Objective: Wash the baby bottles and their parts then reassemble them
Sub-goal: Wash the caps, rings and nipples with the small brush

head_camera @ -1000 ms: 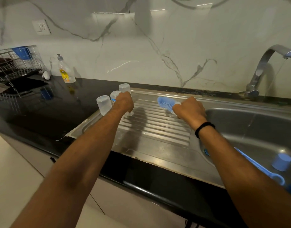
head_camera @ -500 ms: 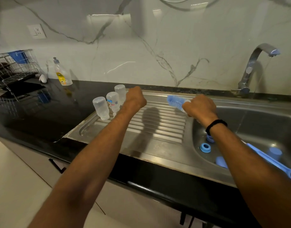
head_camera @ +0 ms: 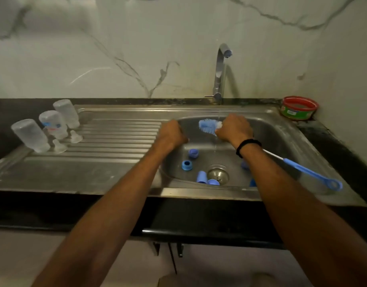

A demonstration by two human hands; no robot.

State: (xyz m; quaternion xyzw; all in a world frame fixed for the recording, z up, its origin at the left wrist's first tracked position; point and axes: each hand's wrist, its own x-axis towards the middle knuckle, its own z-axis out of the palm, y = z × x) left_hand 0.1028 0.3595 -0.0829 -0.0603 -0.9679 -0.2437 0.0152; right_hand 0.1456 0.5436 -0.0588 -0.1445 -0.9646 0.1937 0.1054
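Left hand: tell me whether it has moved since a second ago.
Yes. The left hand was beside the upturned bottles on the drainboard; it has moved right, away from them, to the sink basin's left rim.

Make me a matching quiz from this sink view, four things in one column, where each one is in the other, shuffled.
1. bottles
2. brush
3. blue rings
4. red tub

A. in the sink basin
B. upside down on the drainboard
C. on the counter right of the tap
D. in the right hand

Pairs: 1-B, 2-D, 3-A, 4-C
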